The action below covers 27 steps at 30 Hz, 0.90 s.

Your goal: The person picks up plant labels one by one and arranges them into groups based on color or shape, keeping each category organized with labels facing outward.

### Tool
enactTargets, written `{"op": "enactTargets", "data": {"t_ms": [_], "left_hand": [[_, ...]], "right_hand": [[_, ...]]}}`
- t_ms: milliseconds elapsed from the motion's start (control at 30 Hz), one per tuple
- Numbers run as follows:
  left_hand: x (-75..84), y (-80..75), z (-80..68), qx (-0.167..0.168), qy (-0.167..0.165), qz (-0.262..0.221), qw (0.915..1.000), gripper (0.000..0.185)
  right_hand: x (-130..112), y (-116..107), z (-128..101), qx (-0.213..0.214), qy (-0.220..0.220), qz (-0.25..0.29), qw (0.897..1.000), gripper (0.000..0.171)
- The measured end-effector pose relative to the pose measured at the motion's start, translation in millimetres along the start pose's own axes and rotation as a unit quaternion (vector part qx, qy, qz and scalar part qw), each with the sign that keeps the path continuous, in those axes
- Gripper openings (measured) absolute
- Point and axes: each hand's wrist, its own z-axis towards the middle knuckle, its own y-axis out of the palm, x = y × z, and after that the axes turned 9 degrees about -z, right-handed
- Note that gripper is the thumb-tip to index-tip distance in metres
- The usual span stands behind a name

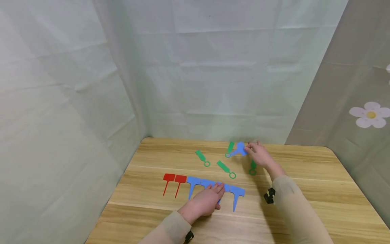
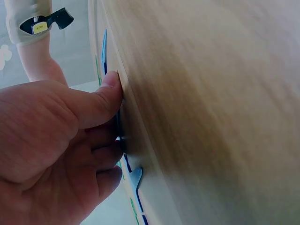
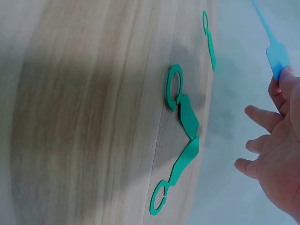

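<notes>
The left hand point(image 1: 204, 202) lies palm down low in the frame's centre, fingers fairly straight, while the right hand point(image 1: 259, 154) reaches further up, right of centre, thumb and forefinger pinching.

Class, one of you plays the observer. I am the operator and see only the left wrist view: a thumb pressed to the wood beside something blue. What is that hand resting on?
Observer: The left hand rests on a row of blue tags.
Operator: Anything beside that row?
Observer: Two red tags lie at its left end.
Operator: And the other hand?
Observer: The right hand pinches a single blue tag near the table's far edge, among green loop tags.
</notes>
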Motion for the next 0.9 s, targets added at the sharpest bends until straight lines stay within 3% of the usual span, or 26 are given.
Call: {"op": "enactTargets", "data": {"t_ms": [400, 900], "left_hand": [[-1.3, 3.4, 1.4, 0.004, 0.004, -0.008, 1.0000, 0.069], [2.5, 0.4, 3.2, 0.007, 0.006, -0.009, 0.9999, 0.068]], "right_hand": [[0.1, -2.4, -8.6, 0.000, -0.028, 0.001, 1.000, 0.033], [3.0, -6.4, -16.5, -0.009, -0.029, -0.012, 0.999, 0.035]]}}
